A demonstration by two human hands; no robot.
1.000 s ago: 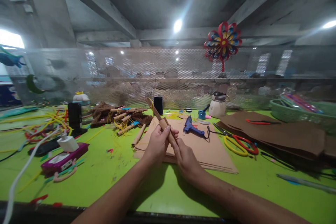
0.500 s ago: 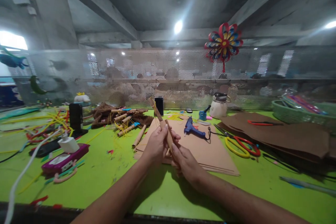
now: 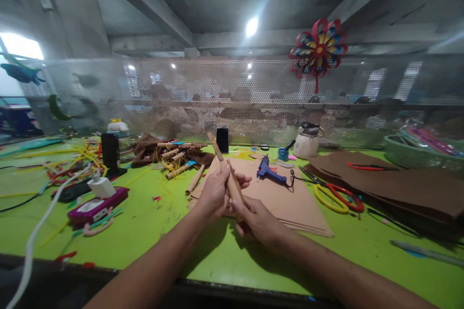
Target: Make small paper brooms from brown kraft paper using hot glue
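Both hands hold a rolled tube of brown kraft paper [image 3: 235, 189], tilted with its far end up and to the left. My left hand [image 3: 217, 190] grips the tube near its middle, thumb on top. Around the lower end my right hand [image 3: 253, 219] is closed. A thinner brown strip [image 3: 214, 146] sticks out past the upper end; how it joins the tube is hidden by my fingers. Below the hands lies a stack of brown paper sheets [image 3: 290, 207]. On that stack, right of the hands, rests a blue hot glue gun [image 3: 270, 172].
Left are a purple power strip [image 3: 97, 205], a white cable and tangled pipe cleaners. Several paper rolls [image 3: 177, 164] lie behind the hands, near a standing phone [image 3: 222, 140]. Scissors [image 3: 331, 198], dark brown paper [image 3: 391, 183] and a green basket [image 3: 420, 152] lie right. A perforated screen crosses the back.
The paper tube has turned a little in my fingers and shows more of its rounded side. My right hand has shifted slightly down the tube. The camera view has tilted and moved slightly.
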